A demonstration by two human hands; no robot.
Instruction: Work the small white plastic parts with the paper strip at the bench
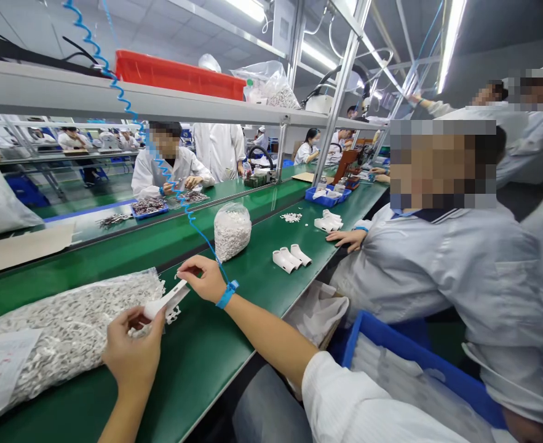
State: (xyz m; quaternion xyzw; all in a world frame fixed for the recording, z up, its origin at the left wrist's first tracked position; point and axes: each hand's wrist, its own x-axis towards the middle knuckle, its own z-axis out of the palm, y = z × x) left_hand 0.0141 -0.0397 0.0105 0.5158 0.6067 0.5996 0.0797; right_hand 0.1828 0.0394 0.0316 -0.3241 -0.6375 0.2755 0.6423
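My left hand [135,347] is closed around the wide end of a white plastic housing [167,301], which points up and to the right. At the housing's far end, my right hand [204,278] pinches a small white plastic part [179,277] between thumb and fingertips; its exact shape is too small to tell. A blue wrist strap [227,295] with a coiled cord is on my right wrist. Beside my left hand lies a large clear bag of small white parts [82,307], with loose pieces [173,315] spilling near the housing.
A second bag of white parts [232,232] stands on the green bench [216,369]. Several white housings [292,258] lie to the right, near a co-worker's hand [348,239]. A blue crate [419,375] sits below the bench edge. A red bin [179,77] rests on the overhead shelf.
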